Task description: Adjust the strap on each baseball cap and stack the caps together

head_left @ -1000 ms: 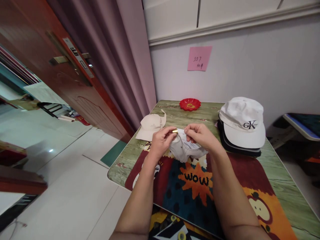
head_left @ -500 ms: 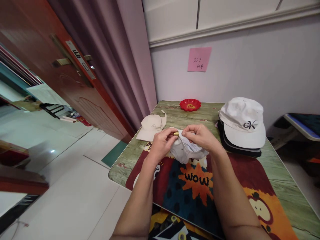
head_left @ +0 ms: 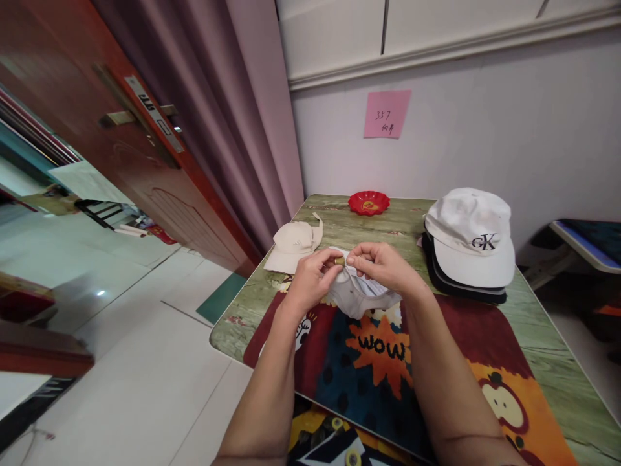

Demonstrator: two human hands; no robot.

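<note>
A light grey cap [head_left: 356,299] hangs over the patterned mat, its inside partly showing between my hands. My left hand [head_left: 315,277] pinches a small gold buckle [head_left: 339,261] at the cap's strap. Close beside it on the right, my right hand [head_left: 381,264] has thumb and fingers pressed together at the same strap; the strap end is mostly hidden by the fingers. Left of my hands lies a beige cap [head_left: 294,244] with its strap sticking up. On the right stands a stack of caps, a white cap [head_left: 468,236] with black letters on top of dark ones [head_left: 439,279].
A red scalloped dish [head_left: 369,203] sits at the back of the green wood-look table [head_left: 323,210]. The colourful mat [head_left: 339,362] covers the table's front. A pink note [head_left: 387,114] is on the wall. A curtain and a wooden door [head_left: 160,194] stand to the left.
My right hand has moved slightly left, closer to the buckle and my left hand. The grey cap has tilted and shifted a little to the left.
</note>
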